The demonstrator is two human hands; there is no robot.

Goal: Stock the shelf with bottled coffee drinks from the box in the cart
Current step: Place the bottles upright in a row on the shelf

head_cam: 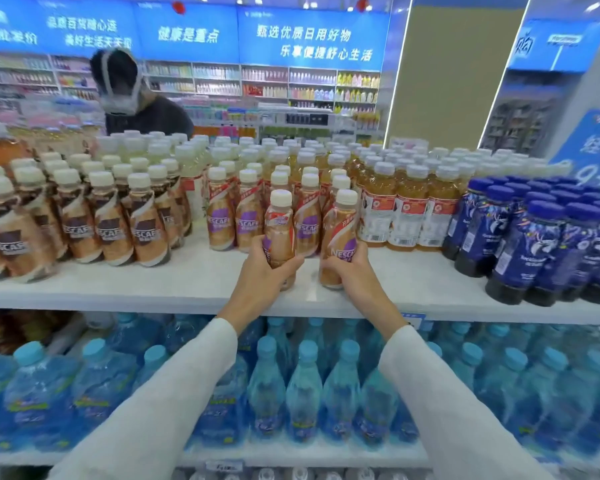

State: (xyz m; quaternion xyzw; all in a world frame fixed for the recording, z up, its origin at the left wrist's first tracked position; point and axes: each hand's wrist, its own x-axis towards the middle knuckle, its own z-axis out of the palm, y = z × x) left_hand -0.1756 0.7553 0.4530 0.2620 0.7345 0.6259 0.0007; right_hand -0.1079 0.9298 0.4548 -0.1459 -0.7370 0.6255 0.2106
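White-sleeved forearms (174, 393) reach to the front of the white shelf board (153, 285), where the left hand (264, 268) wraps curled fingers round one upright tan, cream-capped plastic coffee bottle (279, 223) and the right hand (352, 271) round a second such bottle (342, 223), presumably to extend the purple-labelled bottle row (222, 216) further back on that board.

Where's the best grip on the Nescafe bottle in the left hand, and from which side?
Lower body of the Nescafe bottle, from the aisle side, as the left hand grips it. It stands roughly upright near the shelf front; shelved bottles crowd behind, and the right hand holds a second bottle beside it, leaving only the front open.
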